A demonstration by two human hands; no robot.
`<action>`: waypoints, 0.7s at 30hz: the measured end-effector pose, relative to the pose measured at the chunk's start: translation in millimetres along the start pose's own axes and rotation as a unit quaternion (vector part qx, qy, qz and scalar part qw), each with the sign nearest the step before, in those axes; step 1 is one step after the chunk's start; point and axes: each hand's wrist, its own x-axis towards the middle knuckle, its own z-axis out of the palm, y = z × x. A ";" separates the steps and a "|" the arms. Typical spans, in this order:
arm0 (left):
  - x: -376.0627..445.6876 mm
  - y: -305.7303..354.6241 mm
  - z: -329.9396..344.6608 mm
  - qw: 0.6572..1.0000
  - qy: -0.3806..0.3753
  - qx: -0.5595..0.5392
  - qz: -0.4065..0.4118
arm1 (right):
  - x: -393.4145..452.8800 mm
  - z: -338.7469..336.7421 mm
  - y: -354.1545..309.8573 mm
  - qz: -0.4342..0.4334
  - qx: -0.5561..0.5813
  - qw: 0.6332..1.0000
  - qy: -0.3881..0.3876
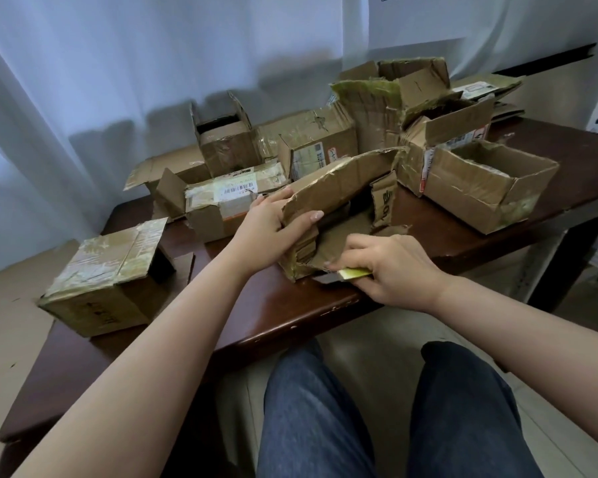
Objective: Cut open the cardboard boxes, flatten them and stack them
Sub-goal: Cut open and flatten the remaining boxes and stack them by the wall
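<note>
Both hands work on a torn cardboard box (339,201) lying near the front edge of the dark brown tabletop (277,305). Left hand (270,225) grips the box's ragged left end, thumb curled over the torn flap and fingers behind it. Right hand (390,267) is curled around a small yellow-green cutter (354,273), its fingertips pinching it against the box's near bottom edge; the blade itself cannot be made out. That box is partly opened, its top flap lifted and one side wall bent upward. To the left, near the tabletop's corner, a taped box (107,274) lies tipped on its side. Behind the hands a long box with a barcode label (228,194) lies with its flaps open, and behind it stands an upright open box (225,139). Just beside that one sits a labelled box (318,143), and farther right a heap of opened boxes (394,94) with greenish tape rises highest. At the right an open-topped box (484,184) rests near the tabletop's edge. Flattened cardboard (487,88) lies at the far right end. White curtains (118,63) hang behind, and the person's knees in blue jeans (311,415) show below.
</note>
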 end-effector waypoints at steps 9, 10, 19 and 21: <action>-5.7 5.2 -8.4 0.994 -0.011 0.102 0.026 | 9.4 -15.2 18.3 0.118 -0.007 0.991 0.055; -3.4 7.1 -6.6 0.994 -0.004 0.103 0.020 | 9.2 -15.8 19.4 0.127 0.007 0.990 0.068; 32.0 48.9 31.1 0.990 0.014 0.138 0.015 | -40.4 -22.5 11.0 0.224 0.187 0.944 0.154; 39.9 55.9 41.3 0.987 0.015 0.157 0.011 | -54.5 -18.0 9.1 0.255 0.189 0.933 0.170</action>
